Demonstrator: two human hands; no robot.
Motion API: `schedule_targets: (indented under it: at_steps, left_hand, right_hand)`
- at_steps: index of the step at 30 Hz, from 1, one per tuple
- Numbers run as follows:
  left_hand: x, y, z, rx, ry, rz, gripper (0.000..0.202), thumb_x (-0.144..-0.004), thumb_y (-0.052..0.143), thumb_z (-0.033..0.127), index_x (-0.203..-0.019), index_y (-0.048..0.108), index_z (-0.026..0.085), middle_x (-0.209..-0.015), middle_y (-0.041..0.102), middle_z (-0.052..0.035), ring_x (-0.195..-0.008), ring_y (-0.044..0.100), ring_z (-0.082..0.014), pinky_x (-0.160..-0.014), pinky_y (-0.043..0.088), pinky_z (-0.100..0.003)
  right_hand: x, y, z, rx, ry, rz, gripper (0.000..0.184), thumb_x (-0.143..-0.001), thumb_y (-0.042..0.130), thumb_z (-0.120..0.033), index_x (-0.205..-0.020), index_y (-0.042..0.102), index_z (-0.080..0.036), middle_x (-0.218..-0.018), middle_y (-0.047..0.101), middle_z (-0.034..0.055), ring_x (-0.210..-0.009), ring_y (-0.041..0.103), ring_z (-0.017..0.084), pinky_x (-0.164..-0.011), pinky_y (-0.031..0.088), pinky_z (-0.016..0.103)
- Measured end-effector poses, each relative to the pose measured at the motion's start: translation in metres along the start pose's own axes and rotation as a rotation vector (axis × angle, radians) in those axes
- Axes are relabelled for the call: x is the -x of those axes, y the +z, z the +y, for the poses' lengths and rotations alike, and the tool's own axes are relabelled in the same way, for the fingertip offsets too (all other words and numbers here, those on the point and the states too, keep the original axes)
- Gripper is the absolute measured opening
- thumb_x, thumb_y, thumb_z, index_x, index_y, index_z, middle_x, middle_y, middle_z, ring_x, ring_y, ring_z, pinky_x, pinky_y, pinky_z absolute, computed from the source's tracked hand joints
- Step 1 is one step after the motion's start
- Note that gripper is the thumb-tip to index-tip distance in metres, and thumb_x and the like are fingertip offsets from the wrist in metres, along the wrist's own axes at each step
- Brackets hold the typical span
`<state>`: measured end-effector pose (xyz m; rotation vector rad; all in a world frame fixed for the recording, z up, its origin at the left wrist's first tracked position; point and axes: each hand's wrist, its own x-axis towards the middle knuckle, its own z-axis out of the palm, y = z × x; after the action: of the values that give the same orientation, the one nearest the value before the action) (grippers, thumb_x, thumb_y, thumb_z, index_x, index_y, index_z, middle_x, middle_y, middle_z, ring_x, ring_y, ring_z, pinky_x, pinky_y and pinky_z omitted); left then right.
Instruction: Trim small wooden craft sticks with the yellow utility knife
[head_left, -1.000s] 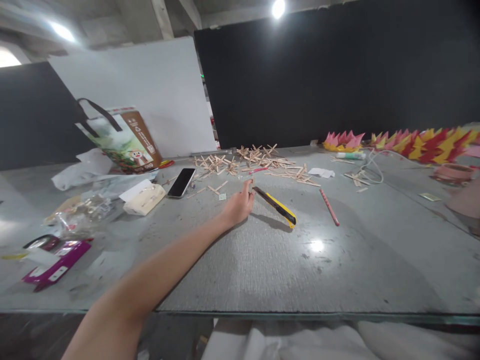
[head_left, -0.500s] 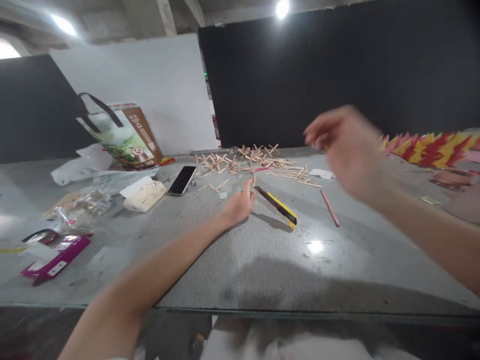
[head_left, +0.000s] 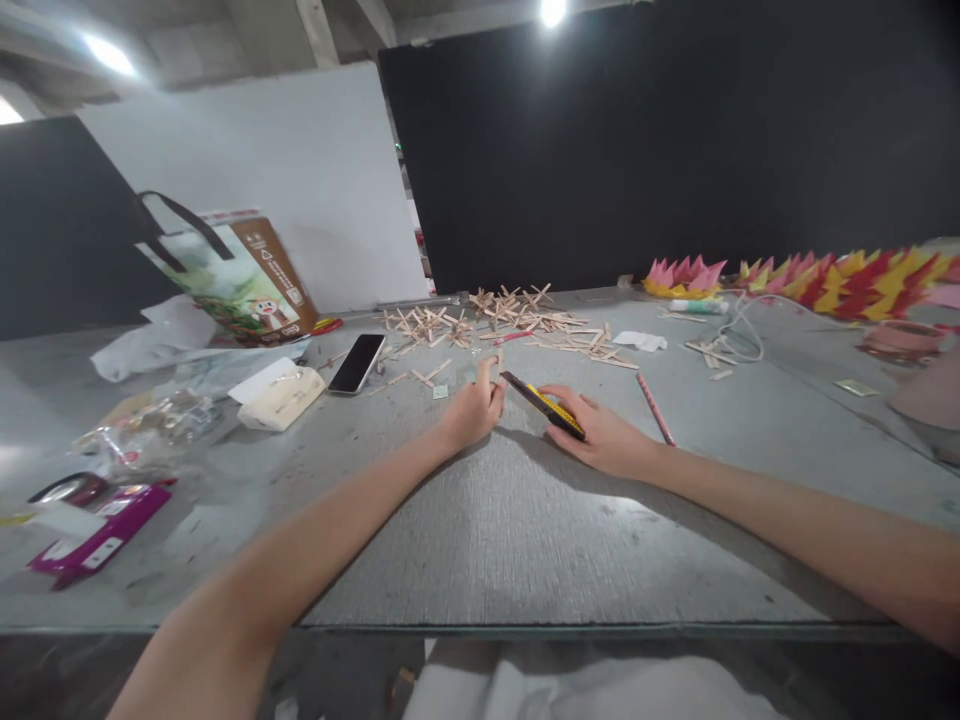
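Note:
My left hand (head_left: 472, 412) rests on the grey table (head_left: 525, 520), fingers curled around a small wooden stick held upright at its tip. My right hand (head_left: 604, 437) lies just to its right, wrapped around a yellow and black utility knife (head_left: 544, 404) whose tip points toward the left hand. A heap of crossed wooden sticks (head_left: 510, 318) lies beyond both hands. A pink pencil (head_left: 655, 408) lies just right of the right hand.
A black phone (head_left: 357, 363), a cream packet (head_left: 281, 399), plastic wrapping (head_left: 150, 420) and a purple package (head_left: 94, 530) lie at left. A printed bag (head_left: 232, 280) stands behind. Pink, red and yellow folded paper shapes (head_left: 810, 278) and a white cable (head_left: 739, 335) are at back right.
My right hand came in from the right, swept down over the table and took hold of the utility knife. The left hand has stayed in place.

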<state>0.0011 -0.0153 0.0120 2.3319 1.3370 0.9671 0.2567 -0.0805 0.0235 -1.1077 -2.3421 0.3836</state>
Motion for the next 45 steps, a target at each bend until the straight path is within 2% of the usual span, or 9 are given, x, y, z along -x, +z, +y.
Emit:
schedule_targets:
  at_steps: [2, 5, 10, 14, 18, 24, 33, 40, 45]
  left_hand:
    - [0.0001, -0.0001, -0.0004, 0.033, 0.008, 0.001, 0.051, -0.105, 0.043, 0.028, -0.152, 0.034, 0.011, -0.072, 0.071, 0.0001, -0.064, 0.068, -0.0179, -0.07, 0.05, -0.03]
    - [0.0007, -0.0008, -0.0002, 0.054, 0.014, -0.008, 0.052, -0.104, 0.045, 0.028, -0.152, 0.034, 0.011, -0.072, 0.071, 0.0006, -0.063, 0.067, -0.0175, -0.069, 0.048, -0.029]
    - [0.002, -0.0012, 0.0002, 0.104, 0.082, -0.078, 0.058, -0.105, 0.046, 0.03, -0.155, 0.028, 0.01, -0.073, 0.071, 0.001, -0.064, 0.065, -0.0169, -0.07, 0.048, -0.029]
    - [0.0032, -0.0034, 0.0023, 0.091, 0.107, -0.111, 0.061, -0.104, 0.046, 0.031, -0.156, 0.026, 0.008, -0.071, 0.068, 0.0014, -0.063, 0.062, -0.0171, -0.068, 0.045, -0.028]
    - [0.004, -0.006, 0.004, 0.002, 0.093, -0.117, 0.059, -0.104, 0.045, 0.031, -0.157, 0.029, 0.009, -0.07, 0.066, 0.0013, -0.063, 0.061, -0.0181, -0.069, 0.044, -0.029]
    - [0.0043, -0.0052, 0.0012, -0.115, 0.11, -0.157, 0.058, -0.105, 0.043, 0.031, -0.157, 0.031, 0.008, -0.077, 0.072, -0.0038, -0.071, 0.067, -0.0218, -0.073, 0.047, -0.032]
    - [0.0064, -0.0064, 0.0025, -0.052, 0.129, -0.115, 0.054, -0.104, 0.046, 0.032, -0.151, 0.034, 0.009, -0.067, 0.067, 0.0018, -0.062, 0.062, -0.0183, -0.063, 0.039, -0.028]
    - [0.0049, -0.0041, 0.0002, -0.081, 0.11, -0.074, 0.056, -0.104, 0.046, 0.033, -0.154, 0.035, 0.011, -0.067, 0.067, 0.0032, -0.061, 0.06, -0.0167, -0.063, 0.037, -0.028]
    - [0.0042, -0.0041, -0.001, -0.046, 0.116, -0.072, 0.059, -0.104, 0.046, 0.032, -0.157, 0.032, 0.011, -0.065, 0.065, 0.0043, -0.059, 0.058, -0.0159, -0.063, 0.037, -0.027]
  right_hand:
    - [-0.0014, 0.001, 0.001, 0.002, -0.004, -0.015, 0.058, -0.108, 0.043, -0.044, -0.162, 0.037, -0.022, -0.119, 0.076, 0.016, -0.098, 0.072, 0.03, -0.087, 0.055, 0.041]
    - [-0.0012, 0.001, 0.0031, -0.014, 0.013, -0.042, 0.061, -0.109, 0.04, -0.043, -0.167, 0.032, -0.025, -0.119, 0.078, 0.0139, -0.085, 0.075, 0.026, -0.079, 0.056, 0.036]
    - [0.0029, -0.0022, 0.0023, -0.025, 0.036, -0.052, 0.063, -0.111, 0.037, -0.044, -0.171, 0.025, -0.03, -0.116, 0.079, 0.0099, -0.063, 0.069, 0.019, -0.064, 0.052, 0.03]
    - [0.0049, -0.002, 0.0024, -0.028, 0.001, -0.046, 0.062, -0.11, 0.037, -0.041, -0.17, 0.028, -0.028, -0.118, 0.079, 0.0101, -0.057, 0.066, 0.015, -0.06, 0.049, 0.027]
    - [0.0055, -0.0027, 0.0028, -0.041, -0.014, -0.04, 0.062, -0.109, 0.041, -0.038, -0.169, 0.031, -0.028, -0.128, 0.076, 0.0114, -0.056, 0.063, 0.013, -0.063, 0.05, 0.028]
    - [0.0069, -0.0049, 0.0025, -0.074, -0.008, -0.05, 0.061, -0.108, 0.041, -0.037, -0.167, 0.037, -0.023, -0.091, 0.08, 0.0046, -0.048, 0.055, 0.013, -0.056, 0.046, 0.026]
    - [0.0077, -0.0041, 0.0031, -0.063, -0.02, -0.045, 0.062, -0.108, 0.043, -0.037, -0.168, 0.035, -0.025, -0.097, 0.08, 0.0052, -0.047, 0.051, 0.012, -0.055, 0.041, 0.025]
    - [0.0052, -0.0027, 0.0045, -0.06, -0.006, -0.056, 0.063, -0.108, 0.042, -0.039, -0.169, 0.034, -0.024, -0.077, 0.073, 0.0011, -0.046, 0.049, 0.013, -0.052, 0.04, 0.025]
    - [0.0041, -0.0012, 0.0071, -0.069, -0.016, -0.052, 0.063, -0.108, 0.042, -0.039, -0.169, 0.033, -0.025, -0.073, 0.07, 0.0001, -0.046, 0.049, 0.013, -0.052, 0.04, 0.024]
